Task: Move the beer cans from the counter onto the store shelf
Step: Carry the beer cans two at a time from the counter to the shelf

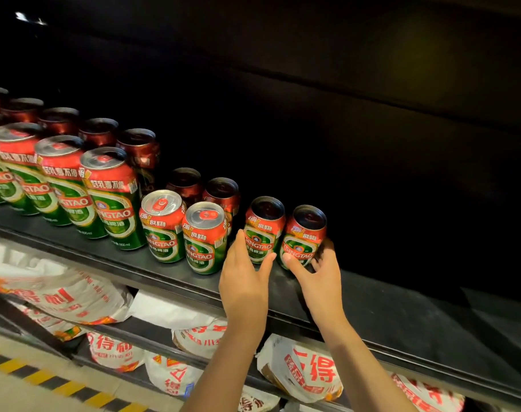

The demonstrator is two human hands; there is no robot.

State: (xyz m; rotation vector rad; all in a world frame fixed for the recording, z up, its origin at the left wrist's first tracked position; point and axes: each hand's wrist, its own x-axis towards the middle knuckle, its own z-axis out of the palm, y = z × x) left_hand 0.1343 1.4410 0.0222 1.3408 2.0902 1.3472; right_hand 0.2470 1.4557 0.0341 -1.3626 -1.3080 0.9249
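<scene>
Setting two cans on the shelf.
My left hand and right hand each cup a can; next, let go cleanly.

"TSINGTAO" on short green cans, "500 ml" on tall can

Two bare forearms, no sleeves, hands ungloved

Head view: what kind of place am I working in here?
Most likely a shop's drinks aisle. Rows of tall and short Tsingtao cans face outward on a dark shelf, white printed bags fill the shelf below, and both hands each hold a short can at the row's end.
</scene>
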